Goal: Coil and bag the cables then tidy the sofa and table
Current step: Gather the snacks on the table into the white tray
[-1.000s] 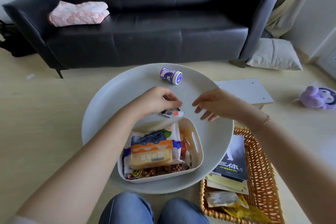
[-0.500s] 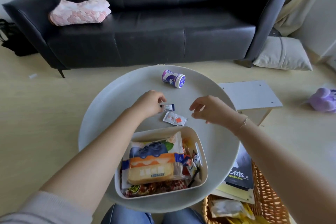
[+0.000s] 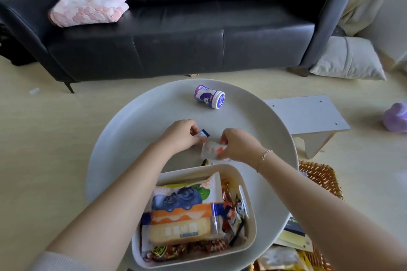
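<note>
Left grip (image 3: 181, 135) pinching blue-tipped sachet (image 3: 203, 133) | right grip (image 3: 236, 145) pinching white-orange sachet (image 3: 211, 149) | both above round table (image 3: 136, 130)

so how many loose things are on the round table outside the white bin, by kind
small sachets: 3 (blue-tipped sachet in left hand, white-and-orange sachet in right hand, dark-edged sachet by the bin)
purple bottle: 1
total: 4

My forearms are bare. A pale, light-coloured sleeve (image 3: 59, 259) is pushed up on my left arm, and a thin gold chain bracelet (image 3: 264, 156) circles my right wrist.
</note>
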Available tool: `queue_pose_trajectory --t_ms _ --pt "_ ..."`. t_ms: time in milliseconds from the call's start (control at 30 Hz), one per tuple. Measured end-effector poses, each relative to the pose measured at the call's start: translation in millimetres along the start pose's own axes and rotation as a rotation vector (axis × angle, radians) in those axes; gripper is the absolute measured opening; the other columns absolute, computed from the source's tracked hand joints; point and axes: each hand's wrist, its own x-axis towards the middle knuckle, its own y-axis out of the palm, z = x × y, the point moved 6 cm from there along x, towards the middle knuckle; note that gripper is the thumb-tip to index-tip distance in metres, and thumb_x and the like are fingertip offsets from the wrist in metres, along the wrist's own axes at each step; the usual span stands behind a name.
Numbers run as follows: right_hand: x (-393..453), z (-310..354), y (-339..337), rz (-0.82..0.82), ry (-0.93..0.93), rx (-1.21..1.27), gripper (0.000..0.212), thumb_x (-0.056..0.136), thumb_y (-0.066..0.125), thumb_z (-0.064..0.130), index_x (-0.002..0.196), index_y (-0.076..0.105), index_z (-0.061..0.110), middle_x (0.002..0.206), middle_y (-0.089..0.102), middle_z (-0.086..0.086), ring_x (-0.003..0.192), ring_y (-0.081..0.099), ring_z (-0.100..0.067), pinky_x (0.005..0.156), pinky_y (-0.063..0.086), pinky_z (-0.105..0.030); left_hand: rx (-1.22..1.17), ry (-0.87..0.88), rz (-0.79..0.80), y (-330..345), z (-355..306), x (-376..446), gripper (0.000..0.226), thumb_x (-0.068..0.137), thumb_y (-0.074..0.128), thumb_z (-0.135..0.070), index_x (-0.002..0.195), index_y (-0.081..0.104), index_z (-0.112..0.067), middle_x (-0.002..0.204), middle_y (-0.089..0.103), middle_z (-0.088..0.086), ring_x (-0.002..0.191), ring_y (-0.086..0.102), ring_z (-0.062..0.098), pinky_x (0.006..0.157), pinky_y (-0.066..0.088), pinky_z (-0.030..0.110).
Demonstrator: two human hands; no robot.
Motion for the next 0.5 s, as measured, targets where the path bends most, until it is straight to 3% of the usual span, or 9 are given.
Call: queue_pose_trajectory --t_ms 67,167,267,400,500 --pt "-4.3 -10.6 -9.4 -0.093 0.048 0.084 0.019 0.081 0.069 0.021 0.093 0.055 0.016 0.080 0.055 0.001 0.078 0.053 -0.021 0.055 0.038 -0.027 -0.085 0.040 0.055 -3.7 -5.6 -11.2 0.029 0.078 0.081 -0.027 0.100 0.064 -0.018 0.097 0.065 0.002 0.082 0.057 0.014 0.079 0.049 0.028" --pt "-13.9 -28.6 -24.9 -0.209 0.100 0.159 0.017 0.078 0.067 0.017 0.086 0.052 0.016 0.083 0.058 -0.002 0.075 0.055 -0.023 0.051 0.036 -0.027 -0.043 0.165 0.236 7.1 -24.7 -28.3 0.029 0.077 0.082 -0.019 0.102 0.068 -0.016 0.089 0.062 -0.007 0.083 0.058 0.008 0.071 0.045 0.016" --pt "-26.4 -40.8 -34.0 -0.261 0.142 0.203 0.018 0.079 0.067 0.013 0.092 0.055 0.013 0.088 0.062 -0.005 0.070 0.054 -0.020 0.053 0.042 -0.029 0.108 0.226 0.339 25.2 -35.6 -38.8 0.020 0.085 0.066 -0.003 0.099 0.069 -0.016 0.098 0.061 -0.001 0.092 0.060 0.017 0.080 0.048 0.024" --pt "-43.0 -41.1 -43.2 -0.291 0.117 0.321 0.021 0.085 0.067 0.010 0.099 0.051 0.013 0.093 0.064 -0.007 0.062 0.056 -0.019 0.048 0.048 -0.031 0.167 0.250 0.336 28.6 -37.0 -40.5 0.025 0.081 0.055 0.005 0.082 0.064 -0.018 0.097 0.067 0.004 0.086 0.058 0.019 0.072 0.045 0.024" --pt "-62.1 -35.4 -53.6 -0.318 0.073 0.445 0.030 0.087 0.066 0.008 0.108 0.048 0.017 0.098 0.066 -0.009 0.060 0.062 -0.025 0.047 0.054 -0.035 0.197 0.269 0.292 25.1 -37.1 -40.8 0.016 0.084 0.063 -0.005 0.097 0.065 -0.014 0.099 0.065 0.003 0.082 0.054 0.014 0.066 0.041 0.022"
